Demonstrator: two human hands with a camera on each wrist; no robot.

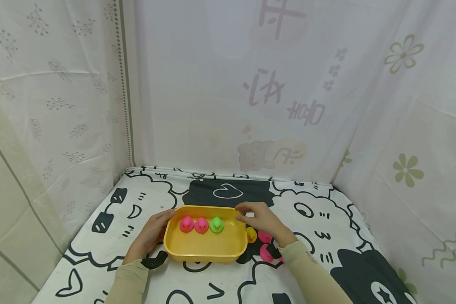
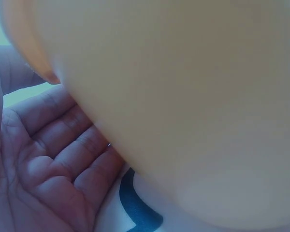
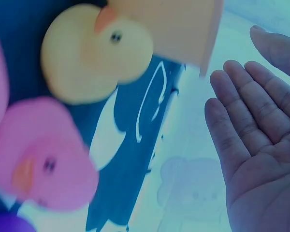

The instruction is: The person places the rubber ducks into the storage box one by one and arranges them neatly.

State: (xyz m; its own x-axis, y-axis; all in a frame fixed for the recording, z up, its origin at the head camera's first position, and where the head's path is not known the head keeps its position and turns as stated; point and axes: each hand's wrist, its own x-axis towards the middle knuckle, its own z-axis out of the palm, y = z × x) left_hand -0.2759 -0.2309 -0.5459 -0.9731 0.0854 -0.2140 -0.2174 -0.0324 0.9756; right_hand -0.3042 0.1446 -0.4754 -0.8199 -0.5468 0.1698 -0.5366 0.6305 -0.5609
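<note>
A yellow tray (image 1: 205,249) holds two pink ducks (image 1: 186,224) (image 1: 201,225) and a green duck (image 1: 216,225) in a row. My left hand (image 1: 152,233) grips its left side; in the left wrist view the thumb of that hand (image 2: 53,154) is at the edge of the tray (image 2: 183,96) and the fingers reach along its underside. At the tray's far right corner is my right hand (image 1: 264,219). The right wrist view shows this hand (image 3: 266,135) with extended fingers and an empty palm, apart from the tray (image 3: 174,29).
Right of the tray lie a yellow duck (image 1: 252,235) and several pink ones (image 1: 266,253), partly behind my right forearm. A purple object (image 3: 9,224) shows at the right wrist view's lower left. A patterned cloth (image 1: 213,287) covers the surface; curtains (image 1: 194,84) hang around it.
</note>
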